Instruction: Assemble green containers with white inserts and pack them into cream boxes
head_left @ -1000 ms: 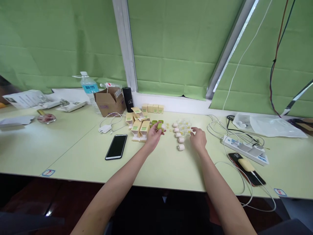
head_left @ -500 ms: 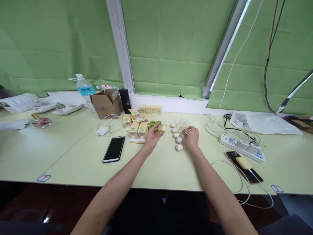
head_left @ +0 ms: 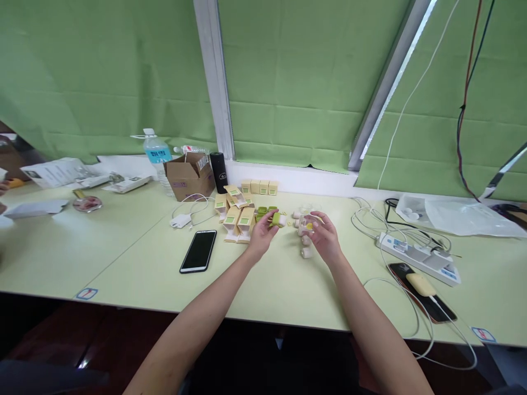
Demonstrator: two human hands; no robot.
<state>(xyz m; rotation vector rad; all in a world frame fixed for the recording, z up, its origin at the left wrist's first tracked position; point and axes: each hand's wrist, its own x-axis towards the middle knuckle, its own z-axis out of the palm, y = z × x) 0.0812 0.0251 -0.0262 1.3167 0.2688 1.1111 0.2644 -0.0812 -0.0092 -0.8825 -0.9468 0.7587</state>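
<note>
My left hand [head_left: 260,235] is closed around a small green piece with a white end [head_left: 281,220], the white end facing right. Between the fingers of my right hand [head_left: 326,237] is a clear plastic cup-like piece [head_left: 305,224] with a yellow spot on it. Below and behind that piece stand several small white cylinders [head_left: 306,253], partly covered by it. More green pieces [head_left: 262,210] lie just behind my left hand. Tiny yellow bits [head_left: 290,224] are on the table between the hands. Small open cardboard boxes [head_left: 239,220] lie left of my left hand.
A row of closed little boxes [head_left: 259,187] stands by the wall, near a black cylinder [head_left: 218,172], a brown carton [head_left: 189,178] and a water bottle [head_left: 158,159]. A phone [head_left: 198,251] lies left. Cables and a power strip [head_left: 418,258] occupy the right. Another person's hand shows at far left.
My right hand has picked up the clear plastic piece and now holds it above the white cylinders. My left hand still grips the green-and-white piece. The camera has turned slightly left.
</note>
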